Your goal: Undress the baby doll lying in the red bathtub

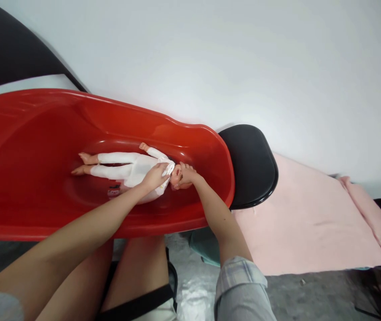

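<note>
Bright even daylight, soft shadows, sharp centre, wide-angle bending at edges, glossy sheen on red tub (26,209)

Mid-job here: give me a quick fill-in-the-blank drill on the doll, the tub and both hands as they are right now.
1. The doll lies inside a tub whose colour is ____.
2. The right hand rests on the doll's ____.
3. The left hand grips white cloth at the doll's ____.
4. Right of the tub, a towel coloured ____ is spread out.

Missing words: red; head; chest; pink
</note>
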Available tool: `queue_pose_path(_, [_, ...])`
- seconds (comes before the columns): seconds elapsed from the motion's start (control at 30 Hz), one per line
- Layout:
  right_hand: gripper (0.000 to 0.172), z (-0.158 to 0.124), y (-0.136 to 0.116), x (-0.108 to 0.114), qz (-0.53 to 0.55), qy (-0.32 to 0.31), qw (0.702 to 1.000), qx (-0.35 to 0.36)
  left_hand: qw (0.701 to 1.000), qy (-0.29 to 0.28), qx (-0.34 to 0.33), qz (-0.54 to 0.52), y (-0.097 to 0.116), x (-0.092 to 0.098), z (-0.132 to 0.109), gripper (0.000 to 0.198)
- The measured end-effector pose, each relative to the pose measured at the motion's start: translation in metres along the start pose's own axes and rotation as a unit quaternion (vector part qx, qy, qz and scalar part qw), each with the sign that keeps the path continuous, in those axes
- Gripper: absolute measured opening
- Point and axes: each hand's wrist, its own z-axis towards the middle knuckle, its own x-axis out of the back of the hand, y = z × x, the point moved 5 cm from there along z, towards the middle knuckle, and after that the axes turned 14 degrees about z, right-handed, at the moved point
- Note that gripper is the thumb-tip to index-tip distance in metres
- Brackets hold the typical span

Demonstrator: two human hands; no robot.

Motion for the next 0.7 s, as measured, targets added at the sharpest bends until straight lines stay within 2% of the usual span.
queue_pose_path(0.1, [0.148,-0.001,-0.001,0.001,-0.002,0.000,1.000,0.000,0.994,-0.053,-0.043,0.087,0.003,-0.009,-0.001,0.055])
queue_pose_path(0.23, [0.145,-0.001,-0.002,0.000,-0.004,0.000,1.000,0.009,0.984,-0.077,-0.030,0.159,0.001,-0.013,-0.003,0.056])
queue_pose_path(0.57, [0.148,0.004,0.005,-0.001,-0.005,0.000,1.000,0.011,0.984,-0.086,-0.041,0.152,0.025,0.010,-0.002,0.035])
queue_pose_path(0.7, [0.149,0.004,0.005,-0.002,-0.011,-0.002,1.000,0.009,0.976,-0.139,-0.053,0.159,0.034,0.006,-0.009,0.029])
